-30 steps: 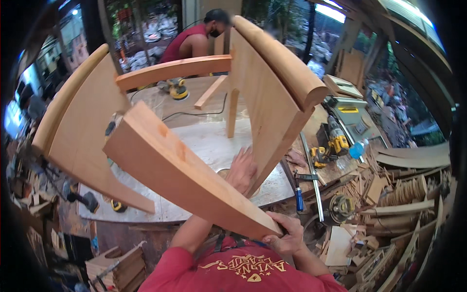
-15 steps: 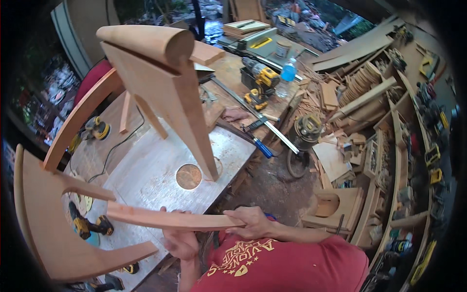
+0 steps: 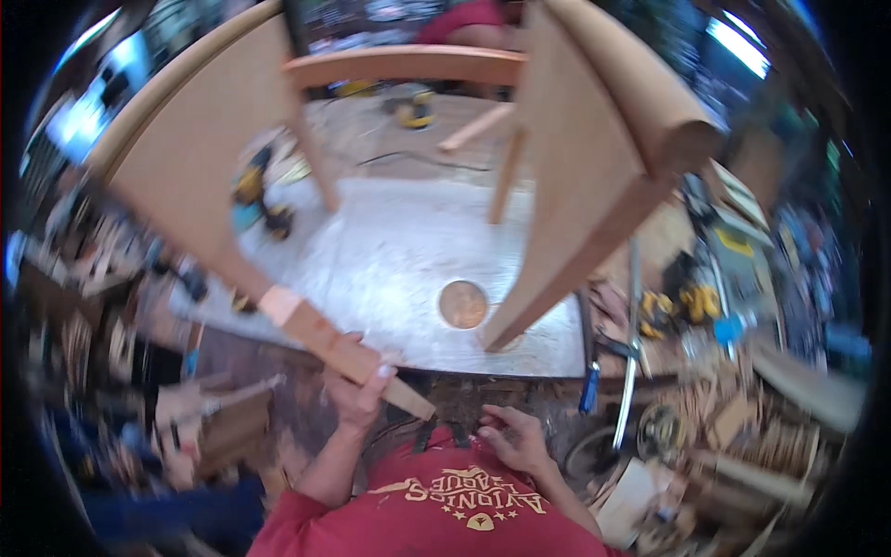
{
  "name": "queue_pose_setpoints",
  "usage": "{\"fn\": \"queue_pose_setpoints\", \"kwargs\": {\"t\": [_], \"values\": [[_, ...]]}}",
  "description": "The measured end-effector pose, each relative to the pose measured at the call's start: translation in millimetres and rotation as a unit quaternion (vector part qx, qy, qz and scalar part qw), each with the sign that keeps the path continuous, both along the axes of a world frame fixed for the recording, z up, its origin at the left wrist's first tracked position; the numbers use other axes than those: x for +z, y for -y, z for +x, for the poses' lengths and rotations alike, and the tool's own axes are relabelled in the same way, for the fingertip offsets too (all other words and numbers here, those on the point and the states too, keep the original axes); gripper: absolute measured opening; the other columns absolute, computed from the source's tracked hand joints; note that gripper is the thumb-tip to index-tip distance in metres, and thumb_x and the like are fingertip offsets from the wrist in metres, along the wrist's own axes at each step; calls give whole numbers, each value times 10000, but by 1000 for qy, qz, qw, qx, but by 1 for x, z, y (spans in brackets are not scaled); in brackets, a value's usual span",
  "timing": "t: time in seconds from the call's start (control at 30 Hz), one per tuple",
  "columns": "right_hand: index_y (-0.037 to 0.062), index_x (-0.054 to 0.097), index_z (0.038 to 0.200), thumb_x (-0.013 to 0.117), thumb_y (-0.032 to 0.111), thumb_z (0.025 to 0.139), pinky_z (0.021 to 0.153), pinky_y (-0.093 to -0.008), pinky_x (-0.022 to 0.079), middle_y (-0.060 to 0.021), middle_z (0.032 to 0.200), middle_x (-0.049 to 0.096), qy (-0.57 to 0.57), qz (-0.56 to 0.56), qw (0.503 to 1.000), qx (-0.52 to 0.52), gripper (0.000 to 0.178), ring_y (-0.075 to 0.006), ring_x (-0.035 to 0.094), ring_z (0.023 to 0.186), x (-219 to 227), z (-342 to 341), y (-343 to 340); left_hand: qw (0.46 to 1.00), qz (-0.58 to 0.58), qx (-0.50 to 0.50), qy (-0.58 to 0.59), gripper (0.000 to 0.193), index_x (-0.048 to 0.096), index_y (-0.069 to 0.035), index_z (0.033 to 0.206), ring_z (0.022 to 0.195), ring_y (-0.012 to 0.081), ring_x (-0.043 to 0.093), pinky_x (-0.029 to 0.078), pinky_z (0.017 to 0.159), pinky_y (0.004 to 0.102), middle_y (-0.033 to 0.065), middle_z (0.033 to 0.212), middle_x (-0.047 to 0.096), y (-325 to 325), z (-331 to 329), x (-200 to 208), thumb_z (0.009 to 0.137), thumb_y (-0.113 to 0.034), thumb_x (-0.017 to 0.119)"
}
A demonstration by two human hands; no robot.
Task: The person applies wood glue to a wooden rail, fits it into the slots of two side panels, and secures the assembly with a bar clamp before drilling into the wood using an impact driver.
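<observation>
shows yellow lettering, upside down, on the red shirt, lower centre of the frame, above small stars and an emblem.

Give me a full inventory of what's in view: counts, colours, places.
wooden piece: 1, tan, in the left hand
side panels: 2, tan, left and right
curved rail: 1, orange-brown, between the panels
board: 1, pale, centre
round patch: 1, tan, near the board's front edge
sander: 1, yellow and black, far side
strip: 1, tan, far side
cable: 1, black, far side
power tools: yellow and black, right; count blurred
clamp: 1, blue-handled, right
bottle: 1, blue, right
wood scraps: many, tan, lower right
co-worker: 1, red clothing, top
shirt: 1, red, bottom
left hand: 1, bare, gripping the wooden piece
right hand: 1, bare, empty, lower centre
</observation>
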State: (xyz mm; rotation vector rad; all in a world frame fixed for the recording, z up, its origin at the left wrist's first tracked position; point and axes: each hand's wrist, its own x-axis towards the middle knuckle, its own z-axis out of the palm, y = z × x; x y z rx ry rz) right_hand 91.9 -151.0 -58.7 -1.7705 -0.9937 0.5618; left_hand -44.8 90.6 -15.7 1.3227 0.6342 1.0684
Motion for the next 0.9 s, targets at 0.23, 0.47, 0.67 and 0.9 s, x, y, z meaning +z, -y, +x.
{"fn": "queue_pose_setpoints", "kwargs": {"t": [0.23, 0.47, 0.67, 0.9], "values": [[-32, 675, 1108, 696, 130, 882, 684, -260, 531, -124, 843, 698, -94, -60, 991, 76, 279, -136, 667, 725, -14, 43, 6, 972, 45, 226, -38, 471, 538, 25, 1122, 776, 127, 598, 500, 729, 274, 48, 848, 607, 72, -70, -20, 746, -152, 759], [-26, 672, 1113, 696, 181, 877, 691, -313, 532, -152, 852, 698, 25, -59, 965, 255, 314, -199, 682, 757, -21, 1, -58, 910, -19, 413, 18, 465, 475, -17, 1134, 769, 152, 582, 510, 700, 283, 81, 899, 578, 99, -174, -46, 769, -112, 747], [-21, 672, 1098, 700, 186, 868, 690, -332, 541, -174, 875, 700, 36, -83, 950, 298, 310, -247, 697, 757, -41, -78, -119, 911, -3, 409, 60, 442, 456, -27, 1132, 812, 157, 566, 511, 701, 297, 86, 940, 562, 55, -235, -79, 775, -90, 709], [45, 620, 898, 653, 270, 870, 694, -459, 495, -145, 845, 630, 143, -70, 928, 337, 229, -366, 631, 781, -31, -144, -181, 942, 84, 323, -38, 423, 469, -3, 1153, 864, 208, 546, 501, 784, 359, 121, 999, 533, -9, -291, -105, 798, -67, 691]]}}
